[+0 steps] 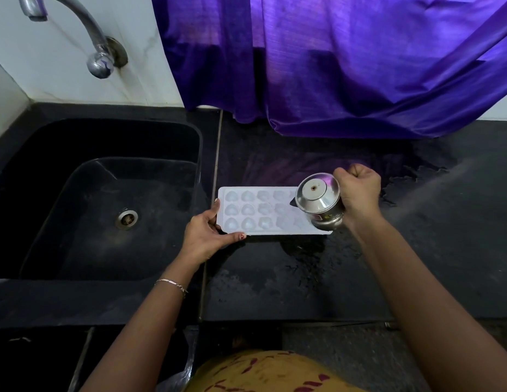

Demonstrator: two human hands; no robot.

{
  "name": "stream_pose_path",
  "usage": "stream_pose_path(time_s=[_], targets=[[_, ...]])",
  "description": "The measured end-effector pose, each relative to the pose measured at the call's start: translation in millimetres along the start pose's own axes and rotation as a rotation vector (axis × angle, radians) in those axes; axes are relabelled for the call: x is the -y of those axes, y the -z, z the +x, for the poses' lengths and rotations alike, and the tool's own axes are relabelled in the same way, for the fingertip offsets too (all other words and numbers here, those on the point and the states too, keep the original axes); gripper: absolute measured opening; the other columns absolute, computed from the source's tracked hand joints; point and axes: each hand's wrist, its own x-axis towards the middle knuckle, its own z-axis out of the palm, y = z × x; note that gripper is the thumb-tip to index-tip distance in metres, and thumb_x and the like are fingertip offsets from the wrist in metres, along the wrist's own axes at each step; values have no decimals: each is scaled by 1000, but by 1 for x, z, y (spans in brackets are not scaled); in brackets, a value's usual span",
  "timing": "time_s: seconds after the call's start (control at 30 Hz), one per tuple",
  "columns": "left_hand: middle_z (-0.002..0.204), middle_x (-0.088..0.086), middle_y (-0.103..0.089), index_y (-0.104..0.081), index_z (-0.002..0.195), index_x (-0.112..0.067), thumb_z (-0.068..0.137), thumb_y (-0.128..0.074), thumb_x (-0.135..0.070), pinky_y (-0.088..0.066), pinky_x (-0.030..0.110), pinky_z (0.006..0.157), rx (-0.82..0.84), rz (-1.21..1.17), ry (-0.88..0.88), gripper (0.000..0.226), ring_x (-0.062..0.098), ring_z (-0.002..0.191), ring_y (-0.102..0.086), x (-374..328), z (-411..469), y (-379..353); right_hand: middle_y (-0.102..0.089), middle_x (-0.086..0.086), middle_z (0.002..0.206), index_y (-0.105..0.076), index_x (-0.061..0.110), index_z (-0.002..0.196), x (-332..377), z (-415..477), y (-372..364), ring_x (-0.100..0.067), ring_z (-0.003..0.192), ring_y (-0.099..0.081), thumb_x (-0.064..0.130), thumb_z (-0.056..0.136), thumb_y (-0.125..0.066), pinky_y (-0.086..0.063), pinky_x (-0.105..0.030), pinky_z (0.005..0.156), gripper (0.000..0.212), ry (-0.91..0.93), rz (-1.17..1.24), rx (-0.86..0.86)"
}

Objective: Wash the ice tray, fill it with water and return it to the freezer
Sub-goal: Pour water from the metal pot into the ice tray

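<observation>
A single chrome tap (76, 26) curves out from the white wall over one black sink (62, 142), with its one steel drain (127, 219) set in the basin floor. To the right of the sink, the person's left hand (207, 236), a thin bracelet (171, 284) on the wrist, pinches the left short end of the one ice tray (258, 210), with the forefinger along that end and the thumb laid on the near long edge. The tray lies flat on the wet black counter (275, 292) just beside the sink, its long axis running left to right, parallel to the counter's front edge, and its open side facing up. It is white plastic with a flat rim and three rows of heart-shaped hollows (the columns at its right end are hidden). Over that right end the right hand (358, 190), fingers curled tight, grips one small steel pot (320, 205), tipped so that its round base faces the camera and its mouth points down toward the tray. Whether water is running from it cannot be told. One purple curtain (345, 66) hangs behind, its hem touching the counter, and puddles shine beneath and to the right of the tray.
</observation>
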Motion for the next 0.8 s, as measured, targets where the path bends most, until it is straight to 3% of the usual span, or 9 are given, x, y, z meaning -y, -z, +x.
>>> stream_pose_path(time_s=[0.17,0.33,0.5,0.7,0.8], targets=[[87,7,-70,-41,145,-13,53,-94,-32,-57,34,85,1,11,-6,109,14,79,-64,0,0,0,-30,13,37,-28,20,53,4,-3,-7,-3,37,-30,-6,78,-55,-31,-23,45,45,-54,62,32],[77,-4,-63,-41,145,-13,54,-94,-31,-57,30,82,-2,26,-12,107,10,74,-60,-2,-1,0,-31,11,41,-28,18,54,4,-8,-18,-2,38,-31,-5,79,-56,-33,-19,44,44,24,-14,82],[77,-4,-64,-41,145,-12,55,-94,-28,-57,34,84,3,10,-9,106,10,74,-60,-2,-2,0,-27,3,51,-28,20,53,4,-7,-26,-14,53,-29,-3,75,-57,-32,-29,54,43,89,-85,108],[71,-11,-61,-40,145,-10,59,-93,-20,-52,14,69,2,-1,-25,102,2,64,-56,-5,-4,0,-24,8,48,-26,21,52,4,-6,-30,-12,52,-25,-1,74,-58,-30,-33,56,45,118,-120,124],[72,-5,-63,-41,146,-11,57,-94,-22,-55,23,73,5,-16,-19,104,7,67,-58,-4,-4,0,-24,6,50,-26,21,52,5,-6,-31,-13,53,-25,0,75,-58,-30,-33,57,45,128,-141,120]])
